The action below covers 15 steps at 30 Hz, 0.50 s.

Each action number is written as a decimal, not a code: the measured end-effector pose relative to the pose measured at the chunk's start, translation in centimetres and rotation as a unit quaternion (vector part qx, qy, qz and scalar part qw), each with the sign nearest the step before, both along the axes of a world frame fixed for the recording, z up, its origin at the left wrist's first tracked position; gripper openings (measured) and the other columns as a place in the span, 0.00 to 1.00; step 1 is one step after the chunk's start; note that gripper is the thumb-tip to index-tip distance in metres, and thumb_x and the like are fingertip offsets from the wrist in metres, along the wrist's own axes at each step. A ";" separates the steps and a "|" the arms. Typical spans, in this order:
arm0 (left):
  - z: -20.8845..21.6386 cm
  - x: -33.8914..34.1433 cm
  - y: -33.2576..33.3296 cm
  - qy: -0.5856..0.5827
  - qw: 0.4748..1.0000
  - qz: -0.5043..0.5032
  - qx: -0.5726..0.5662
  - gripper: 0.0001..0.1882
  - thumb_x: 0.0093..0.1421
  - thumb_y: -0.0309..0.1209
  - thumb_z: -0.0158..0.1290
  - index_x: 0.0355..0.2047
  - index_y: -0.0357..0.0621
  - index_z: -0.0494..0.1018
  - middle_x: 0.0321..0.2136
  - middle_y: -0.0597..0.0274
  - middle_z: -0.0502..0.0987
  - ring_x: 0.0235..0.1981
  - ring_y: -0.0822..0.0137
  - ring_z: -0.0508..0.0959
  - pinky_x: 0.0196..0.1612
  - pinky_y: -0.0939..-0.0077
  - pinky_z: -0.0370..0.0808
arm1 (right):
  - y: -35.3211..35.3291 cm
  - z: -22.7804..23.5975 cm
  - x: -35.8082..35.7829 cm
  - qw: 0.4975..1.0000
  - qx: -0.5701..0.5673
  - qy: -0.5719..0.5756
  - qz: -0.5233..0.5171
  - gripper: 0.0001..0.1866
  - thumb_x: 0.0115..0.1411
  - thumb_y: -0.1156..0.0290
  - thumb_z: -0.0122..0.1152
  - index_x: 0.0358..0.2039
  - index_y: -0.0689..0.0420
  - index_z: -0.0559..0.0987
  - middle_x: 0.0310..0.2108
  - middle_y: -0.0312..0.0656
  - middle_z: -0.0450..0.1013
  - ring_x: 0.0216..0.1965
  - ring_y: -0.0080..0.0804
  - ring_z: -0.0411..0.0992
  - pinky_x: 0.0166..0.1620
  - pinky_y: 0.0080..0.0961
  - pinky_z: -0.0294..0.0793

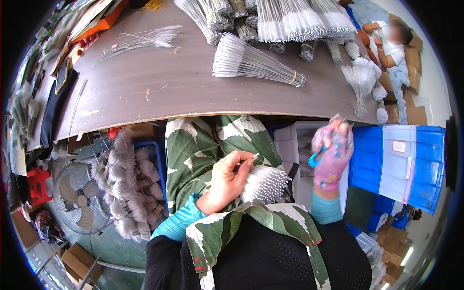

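Observation:
On my lap, my left hand (pixel 232 176) is closed round a bundle of white-bristled wire brushes (pixel 263 184), their bristle ends fanned out to the right. Its thumb and forefinger meet near the bundle's upper end. My right hand (pixel 333 150), in a pink patterned glove, is raised to the right above a pale plastic crate (pixel 286 147). Its fingers curl inward, and a bright blue loop (pixel 316 158) shows against the palm. Motion blurs this hand, and what the loop belongs to is hidden. Brushes lie inside the crate, partly covered by the hand.
Ahead, a brown table (pixel 159 87) bears a banded brush bundle (pixel 256 60), stacked bundles (pixel 295 21) and loose wire brushes (pixel 145 41). To the left stand a fan (pixel 81 198) and heaped brushes (pixel 125 186). Blue-and-white crates (pixel 398 154) stand right; another person (pixel 389 43) sits beyond.

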<state>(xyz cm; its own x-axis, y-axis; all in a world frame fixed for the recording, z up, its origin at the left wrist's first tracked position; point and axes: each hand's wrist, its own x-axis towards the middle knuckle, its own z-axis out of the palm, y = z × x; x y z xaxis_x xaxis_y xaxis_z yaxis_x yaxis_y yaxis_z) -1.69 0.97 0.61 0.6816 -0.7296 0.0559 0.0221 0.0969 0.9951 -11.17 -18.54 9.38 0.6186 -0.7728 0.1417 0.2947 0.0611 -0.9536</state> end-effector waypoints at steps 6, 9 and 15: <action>-0.3 0.4 -0.4 0.021 1.000 0.012 0.002 0.04 0.61 0.23 0.49 0.35 0.36 0.72 0.23 0.68 0.73 0.26 0.81 0.70 0.29 0.87 0.68 | 0.7 -4.6 2.6 0.949 0.136 0.230 0.169 0.15 0.64 0.60 0.49 0.39 0.60 0.72 0.18 0.32 0.66 0.16 0.18 0.63 0.17 0.12 0.61; 0.1 0.6 -0.6 0.071 0.997 -0.005 -0.010 0.04 0.62 0.23 0.48 0.35 0.35 0.72 0.24 0.68 0.73 0.27 0.81 0.70 0.30 0.87 0.68 | 1.4 -6.9 2.3 0.907 0.095 0.321 0.257 0.09 0.61 0.68 0.55 0.38 0.58 0.75 0.28 0.33 0.72 0.21 0.14 0.65 0.23 0.11 0.64; 2.0 1.8 -0.1 0.038 0.993 -0.050 -0.104 0.04 0.60 0.22 0.49 0.36 0.37 0.72 0.28 0.62 0.75 0.29 0.76 0.73 0.32 0.83 0.71 | 2.8 -10.0 1.8 0.837 0.091 0.272 0.466 0.16 0.58 0.62 0.59 0.40 0.62 0.77 0.34 0.31 0.74 0.37 0.15 0.67 0.42 0.17 0.68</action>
<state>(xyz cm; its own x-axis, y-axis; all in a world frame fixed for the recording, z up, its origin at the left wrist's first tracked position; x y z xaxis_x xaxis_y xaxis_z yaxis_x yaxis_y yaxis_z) 0.11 0.83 2.64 0.6137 -0.7725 0.1631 0.1165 0.2929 0.9490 -9.38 -15.77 -0.58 0.8996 0.1031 -0.4244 -0.4366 0.1812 -0.8812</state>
